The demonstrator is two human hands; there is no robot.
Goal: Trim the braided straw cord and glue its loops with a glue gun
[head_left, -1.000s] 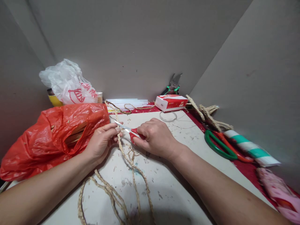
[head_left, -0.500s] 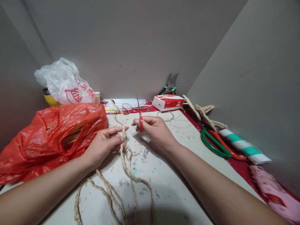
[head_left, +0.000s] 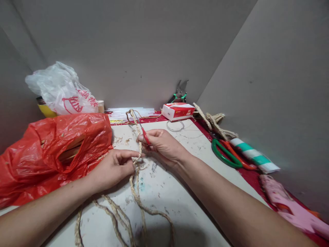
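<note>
A braided straw cord [head_left: 151, 211] runs from the lower part of the white board up through my hands, its end standing up and curling over at the top. My left hand [head_left: 117, 168] is closed on this cord, thumb and fingers pinching it low with the index finger stretched along behind. My right hand [head_left: 163, 144] holds small red-handled scissors [head_left: 145, 136], blades together and pointing up and away. Its thumb and fingertip also meet the cord above my left hand. More lengths of braid [head_left: 113, 219] lie by my left forearm.
On the left are a red plastic bag [head_left: 84, 127] and a white plastic bag [head_left: 56, 85]. Along the back lie clear sticks [head_left: 120, 113], a red-and-white box [head_left: 178, 111] and pruning shears [head_left: 181, 91]. Large green-and-orange-handled scissors [head_left: 226, 154] and a striped roll [head_left: 254, 154] lie on the right.
My right hand has moved left to the cord, fingertips now touching it. My left hand has lowered along the cord, and the cord's end now curls over. The view has shifted slightly.
</note>
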